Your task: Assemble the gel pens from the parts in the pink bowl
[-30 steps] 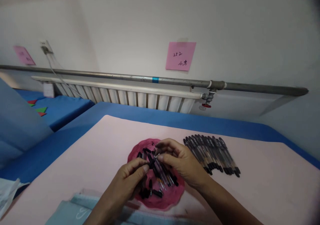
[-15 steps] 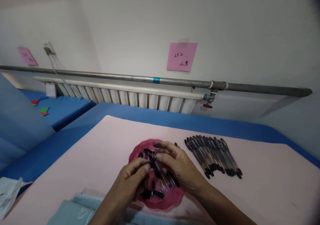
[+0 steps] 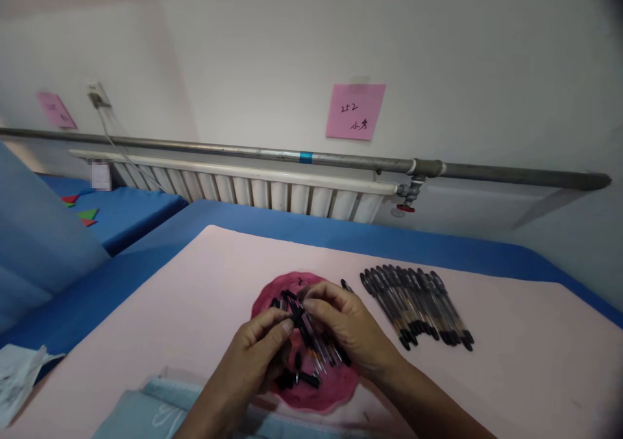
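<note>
Both hands are close together over a pink scalloped dish [image 3: 341,397] of loose pen parts. My left hand [image 3: 260,345] pinches a small black pen part [image 3: 297,314] between thumb and fingertips. From the other side, my right hand [image 3: 343,319] has its thumb and forefinger closed near the same part; whatever it grips is too small and dark to make out. Under the hands lie clear pen barrels [image 3: 318,348] with black ends. Black caps [image 3: 308,379] rest near the dish's front side.
Right of the dish, several assembled black-capped pens [image 3: 418,306] lie in a row on the pink sheet [image 3: 516,322]. Light blue cloth [image 3: 141,410] is at the front. A white bag [image 3: 19,380] sits at the left edge. Behind the blue table edge [image 3: 341,229] stands a radiator [image 3: 277,195].
My right fingers have curled in and dropped slightly, uncovering more of the dish's far rim. My left hand keeps its pinch almost unmoved. The view has shifted very slightly.
</note>
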Action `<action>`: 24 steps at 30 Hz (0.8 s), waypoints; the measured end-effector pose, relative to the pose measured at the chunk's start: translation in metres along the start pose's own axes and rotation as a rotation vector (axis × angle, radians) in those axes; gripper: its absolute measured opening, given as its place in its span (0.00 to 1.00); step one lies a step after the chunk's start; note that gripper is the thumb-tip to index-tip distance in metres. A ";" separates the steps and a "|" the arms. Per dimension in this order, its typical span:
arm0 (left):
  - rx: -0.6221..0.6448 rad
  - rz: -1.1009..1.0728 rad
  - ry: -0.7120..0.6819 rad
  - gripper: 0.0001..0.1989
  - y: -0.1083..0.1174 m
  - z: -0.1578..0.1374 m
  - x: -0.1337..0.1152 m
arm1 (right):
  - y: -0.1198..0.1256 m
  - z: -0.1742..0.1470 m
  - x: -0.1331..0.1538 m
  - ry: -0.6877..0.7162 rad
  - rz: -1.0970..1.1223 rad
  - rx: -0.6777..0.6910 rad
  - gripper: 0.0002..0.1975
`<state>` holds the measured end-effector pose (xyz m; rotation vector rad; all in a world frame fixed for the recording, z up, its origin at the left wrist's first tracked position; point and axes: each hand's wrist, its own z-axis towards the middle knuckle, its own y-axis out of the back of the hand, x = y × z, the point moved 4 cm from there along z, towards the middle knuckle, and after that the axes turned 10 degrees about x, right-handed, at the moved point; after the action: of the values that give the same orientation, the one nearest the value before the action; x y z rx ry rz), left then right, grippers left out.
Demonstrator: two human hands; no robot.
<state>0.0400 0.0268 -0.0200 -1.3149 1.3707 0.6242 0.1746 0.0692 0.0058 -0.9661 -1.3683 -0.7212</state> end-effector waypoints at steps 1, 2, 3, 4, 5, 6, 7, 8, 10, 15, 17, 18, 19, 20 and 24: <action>0.002 -0.003 -0.002 0.17 0.000 0.000 0.001 | 0.000 0.000 0.001 0.003 -0.013 0.009 0.08; 0.007 -0.005 -0.006 0.17 0.001 0.001 0.001 | -0.001 0.000 0.001 0.008 -0.020 0.017 0.08; 0.013 -0.006 -0.008 0.16 0.001 0.001 0.002 | -0.001 0.000 0.002 0.016 -0.026 0.019 0.08; 0.017 -0.006 -0.010 0.16 0.002 0.001 0.003 | -0.001 0.000 0.002 0.024 -0.034 0.014 0.07; 0.020 -0.005 -0.009 0.16 0.002 0.001 0.003 | 0.000 0.000 0.002 0.025 -0.044 0.009 0.07; 0.020 -0.003 -0.006 0.16 0.002 0.001 0.003 | 0.000 0.000 0.002 0.017 -0.052 0.010 0.07; 0.015 -0.001 -0.002 0.16 0.002 0.001 0.003 | 0.000 0.000 0.001 0.006 -0.053 0.018 0.08; 0.010 0.002 0.002 0.16 0.002 0.001 0.003 | -0.001 0.000 0.001 -0.004 -0.048 0.029 0.08; 0.009 0.004 0.005 0.16 0.002 0.000 0.002 | -0.001 0.000 0.001 -0.005 -0.037 0.039 0.08; 0.011 0.004 0.002 0.18 0.001 0.002 0.001 | -0.002 -0.001 0.003 -0.014 -0.036 0.053 0.07; 0.011 0.006 -0.003 0.18 0.001 0.002 0.000 | -0.003 0.000 0.003 -0.016 -0.015 0.070 0.08; 0.015 0.008 0.000 0.18 0.000 0.002 0.000 | -0.002 0.000 0.003 -0.015 -0.012 0.064 0.07; 0.020 0.010 0.004 0.19 0.000 0.002 0.000 | -0.002 0.000 0.002 -0.016 -0.016 0.057 0.06; 0.024 0.011 0.008 0.19 0.000 0.002 0.000 | -0.002 0.000 0.001 -0.019 -0.021 0.057 0.06; 0.017 0.013 0.008 0.19 0.001 0.002 0.002 | -0.002 0.001 -0.001 -0.028 0.012 0.071 0.08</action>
<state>0.0404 0.0286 -0.0228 -1.2971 1.3887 0.6155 0.1723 0.0691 0.0047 -0.9301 -1.4024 -0.6478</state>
